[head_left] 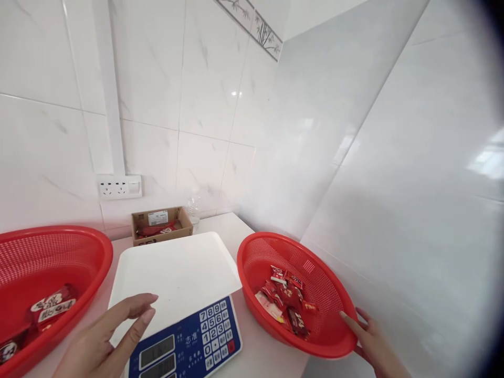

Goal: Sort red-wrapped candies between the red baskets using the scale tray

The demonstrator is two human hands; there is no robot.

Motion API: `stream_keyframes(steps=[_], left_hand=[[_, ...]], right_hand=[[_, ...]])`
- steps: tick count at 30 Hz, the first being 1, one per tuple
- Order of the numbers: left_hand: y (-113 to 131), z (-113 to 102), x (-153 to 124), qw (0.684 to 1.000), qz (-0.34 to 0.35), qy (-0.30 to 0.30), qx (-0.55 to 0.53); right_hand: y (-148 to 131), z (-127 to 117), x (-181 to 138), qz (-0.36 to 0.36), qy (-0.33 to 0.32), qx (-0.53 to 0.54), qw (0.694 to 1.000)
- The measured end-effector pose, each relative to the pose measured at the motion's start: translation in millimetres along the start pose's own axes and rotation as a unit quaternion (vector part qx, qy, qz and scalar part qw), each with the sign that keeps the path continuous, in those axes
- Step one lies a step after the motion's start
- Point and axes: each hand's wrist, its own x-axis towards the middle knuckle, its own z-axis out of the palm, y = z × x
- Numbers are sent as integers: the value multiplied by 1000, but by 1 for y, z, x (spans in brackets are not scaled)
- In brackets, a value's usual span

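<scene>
The left hand [106, 341] hovers over the near edge of a weighing scale [177, 278], its fingers [136, 307] loosely spread and holding nothing. The scale stands in the middle of the pale surface [270, 359], with a smooth white rectangular platform and a blue sloping front that carries a keypad [214, 331] and two grey displays.

The right hand [374, 346] is at the near right rim of a red basket [315, 268], just beside the scale. One finger lies on the rim and the others pass outside it. Whether they clamp it cannot be told. The basket is round, shallow, glossy plastic with a fine perforated wall, and it holds a small heap of red wrapped packets [289, 302]. It sits hard against the shiny white tiled wall [394, 184] on the right.

On the other side of the scale stands a second red basket [59, 252] of the same mesh plastic, with a few red and white packets [51, 307] in it.

Behind the scale, against the back wall, an open cardboard box [161, 224] holds something red, and a clear plastic bottle [193, 209] stands just beside it. A white wall socket [120, 187] sits above them.
</scene>
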Motion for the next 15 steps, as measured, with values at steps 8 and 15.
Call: stream_keyframes(steps=[8, 15], left_hand=[[-7, -9, -4, 994, -61, -88, 22], [-13, -17, -4, 996, -22, -66, 61]], right_hand=[[6, 14, -3, 126, -41, 279, 951], [-18, 26, 3, 43, 16, 330, 943]])
